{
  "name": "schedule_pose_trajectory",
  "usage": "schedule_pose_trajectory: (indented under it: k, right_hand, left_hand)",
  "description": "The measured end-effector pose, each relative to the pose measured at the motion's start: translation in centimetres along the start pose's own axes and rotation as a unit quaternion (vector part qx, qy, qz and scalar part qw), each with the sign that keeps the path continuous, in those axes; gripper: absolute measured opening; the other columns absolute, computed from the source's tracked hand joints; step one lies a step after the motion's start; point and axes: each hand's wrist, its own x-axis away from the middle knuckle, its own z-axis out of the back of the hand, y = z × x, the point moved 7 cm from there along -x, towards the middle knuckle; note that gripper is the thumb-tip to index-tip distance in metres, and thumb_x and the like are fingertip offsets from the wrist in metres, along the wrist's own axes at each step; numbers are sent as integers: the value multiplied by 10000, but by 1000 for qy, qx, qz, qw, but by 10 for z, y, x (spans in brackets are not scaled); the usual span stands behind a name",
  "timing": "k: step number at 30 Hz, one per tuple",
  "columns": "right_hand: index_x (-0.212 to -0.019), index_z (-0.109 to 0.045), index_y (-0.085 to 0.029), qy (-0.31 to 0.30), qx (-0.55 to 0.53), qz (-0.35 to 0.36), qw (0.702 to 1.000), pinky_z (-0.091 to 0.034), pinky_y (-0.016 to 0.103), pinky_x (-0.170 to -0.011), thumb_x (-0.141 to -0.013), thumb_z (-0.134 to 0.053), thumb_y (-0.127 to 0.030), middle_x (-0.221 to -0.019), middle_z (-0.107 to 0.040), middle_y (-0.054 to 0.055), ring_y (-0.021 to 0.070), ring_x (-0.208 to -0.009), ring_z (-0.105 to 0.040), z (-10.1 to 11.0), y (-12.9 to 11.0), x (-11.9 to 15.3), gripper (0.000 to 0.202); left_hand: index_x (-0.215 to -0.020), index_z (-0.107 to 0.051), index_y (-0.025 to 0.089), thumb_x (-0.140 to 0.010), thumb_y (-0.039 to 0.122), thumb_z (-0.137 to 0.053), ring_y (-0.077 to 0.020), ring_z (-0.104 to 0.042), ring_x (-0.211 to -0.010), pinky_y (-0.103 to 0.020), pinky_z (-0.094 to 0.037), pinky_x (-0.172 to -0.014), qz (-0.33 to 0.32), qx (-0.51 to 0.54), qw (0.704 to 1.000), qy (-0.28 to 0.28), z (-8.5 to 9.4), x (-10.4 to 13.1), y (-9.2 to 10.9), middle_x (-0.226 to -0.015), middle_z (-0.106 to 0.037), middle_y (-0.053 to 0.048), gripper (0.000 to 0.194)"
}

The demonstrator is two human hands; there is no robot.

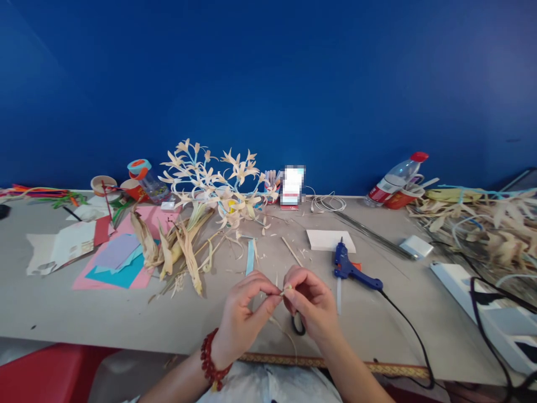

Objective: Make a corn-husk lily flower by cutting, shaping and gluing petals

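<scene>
Both hands meet above the near part of the smooth grey tabletop [184, 322]. The left hand [248, 307] pinches the left end of a small, pale, greenish strip [287, 288] between thumb and forefinger; the right hand [314, 305] pinches it from the other side. The strip looks thin and slightly twisted, its long axis running nearly level, rising a little toward the right hand; its exact ends are hidden by fingertips. Beyond lie papery, ridged dry husks [193, 257] and star-shaped pale flowers [235, 207] with narrow, curling petals. A hard plastic blue glue gun [344, 266] points away, its nozzle upward.
</scene>
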Motion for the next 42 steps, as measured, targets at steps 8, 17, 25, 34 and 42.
schedule_pose_trajectory:
  k: [8,17,25,34,42]
  right_hand:
    - [-722,-578,-200,38,40,47,997,-354,197,-421,-803,-735,-355,-685,-502,-21,88,-508,-437,1,-8,1,235]
    - [-753,-657,-189,-3,51,14,999,-374,213,-415,-802,-728,-419,-668,-519,-20,79,-467,-457,-2,-7,-4,246]
    - [-690,-593,-202,27,120,53,991,-363,215,-460,-826,-708,-351,-652,-511,-22,107,-537,-448,-2,-15,-4,232]
    - [-691,-591,-204,20,206,107,972,-382,237,-513,-848,-676,-283,-637,-530,-16,129,-577,-495,-8,-32,-3,195]
    - [-671,-564,-202,54,236,114,964,-383,236,-507,-853,-657,-270,-611,-517,-20,125,-559,-480,-10,-32,1,216]
  left_hand:
    - [-842,-621,187,-871,99,-580,-167,-566,-747,-291,-453,-697,-49,-67,996,14,-1,1,8,-760,-601,-32,102]
    - [-830,-638,194,-858,99,-568,-172,-563,-726,-287,-447,-693,-42,-51,998,14,-2,1,4,-741,-599,-26,121]
    - [-828,-602,190,-863,96,-560,-178,-558,-763,-297,-446,-717,-28,-85,996,14,-2,2,-1,-773,-595,-34,109]
    - [-918,-628,193,-874,110,-577,-190,-611,-857,-326,-480,-802,-35,-26,999,10,0,-4,3,-872,-656,-57,107]
    - [-857,-574,195,-867,93,-535,-185,-592,-841,-318,-471,-796,-40,-69,996,28,-2,-1,2,-848,-633,-43,110]
